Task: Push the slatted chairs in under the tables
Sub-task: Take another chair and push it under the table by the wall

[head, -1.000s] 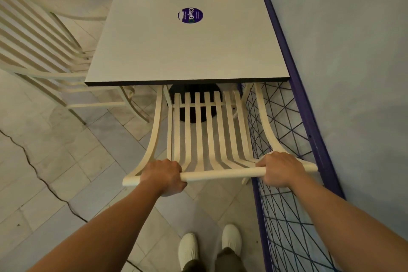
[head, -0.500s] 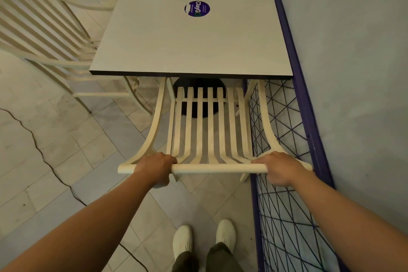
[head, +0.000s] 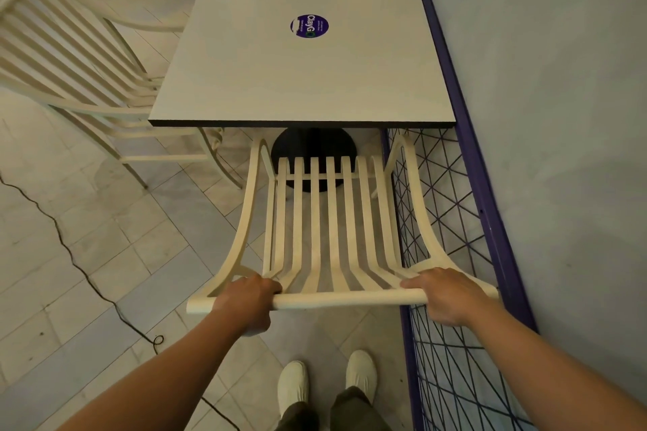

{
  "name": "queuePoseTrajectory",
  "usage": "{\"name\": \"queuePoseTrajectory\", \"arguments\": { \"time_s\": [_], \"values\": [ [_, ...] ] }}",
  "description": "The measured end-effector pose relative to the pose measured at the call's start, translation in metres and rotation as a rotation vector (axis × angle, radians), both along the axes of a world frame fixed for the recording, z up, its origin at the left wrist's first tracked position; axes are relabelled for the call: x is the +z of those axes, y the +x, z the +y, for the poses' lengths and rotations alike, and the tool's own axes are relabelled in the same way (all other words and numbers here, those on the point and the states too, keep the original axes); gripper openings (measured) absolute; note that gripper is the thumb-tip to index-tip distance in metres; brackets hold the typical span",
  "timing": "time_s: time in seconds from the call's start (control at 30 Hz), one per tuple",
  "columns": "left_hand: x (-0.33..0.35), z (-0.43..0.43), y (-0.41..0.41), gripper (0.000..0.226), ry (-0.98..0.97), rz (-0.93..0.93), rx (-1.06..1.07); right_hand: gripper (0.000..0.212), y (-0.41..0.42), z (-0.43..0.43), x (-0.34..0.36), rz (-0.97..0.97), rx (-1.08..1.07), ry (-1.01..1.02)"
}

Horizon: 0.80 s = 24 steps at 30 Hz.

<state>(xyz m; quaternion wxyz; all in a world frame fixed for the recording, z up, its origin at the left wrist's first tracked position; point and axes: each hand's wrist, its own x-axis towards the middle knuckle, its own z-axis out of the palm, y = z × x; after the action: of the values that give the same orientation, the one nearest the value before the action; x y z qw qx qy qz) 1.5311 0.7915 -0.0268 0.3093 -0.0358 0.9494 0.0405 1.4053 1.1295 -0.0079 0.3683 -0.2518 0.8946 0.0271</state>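
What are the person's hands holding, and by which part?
The left hand and right hand grip the cream slatted chair by its rounded top rail, near each end.

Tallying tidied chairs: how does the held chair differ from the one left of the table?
The held chair is gripped by left hand and right hand; the left chair is untouched. The held chair meets the table's near edge, beside the mesh fence; the left chair, its left side. Both are cream, slatted.
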Motion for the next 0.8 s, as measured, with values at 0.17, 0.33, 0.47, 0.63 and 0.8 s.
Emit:
{"name": "queuePoseTrajectory", "arguments": {
  "time_s": [0.17,0.33,0.47,0.63,0.8],
  "values": [
    [0.005,0.003,0.018,0.036,0.044,0.062,0.024,0.067,0.016,0.007,-0.003,0.016,0.019,-0.024],
    [-0.001,0.0,0.023,0.072,0.048,0.107,0.0,0.079,0.018,0.01,-0.003,0.031,0.02,-0.114],
    [-0.002,0.0,0.022,0.097,0.063,0.143,0.002,0.103,0.018,0.009,0.003,0.05,0.017,-0.159],
    [-0.001,0.002,0.02,0.097,0.037,0.158,0.025,0.094,0.018,0.008,0.003,0.077,0.038,-0.166],
    [0.003,0.003,0.012,0.097,0.002,0.156,-0.012,0.093,0.01,0.006,0.003,0.083,0.044,-0.158]
  ]
}}
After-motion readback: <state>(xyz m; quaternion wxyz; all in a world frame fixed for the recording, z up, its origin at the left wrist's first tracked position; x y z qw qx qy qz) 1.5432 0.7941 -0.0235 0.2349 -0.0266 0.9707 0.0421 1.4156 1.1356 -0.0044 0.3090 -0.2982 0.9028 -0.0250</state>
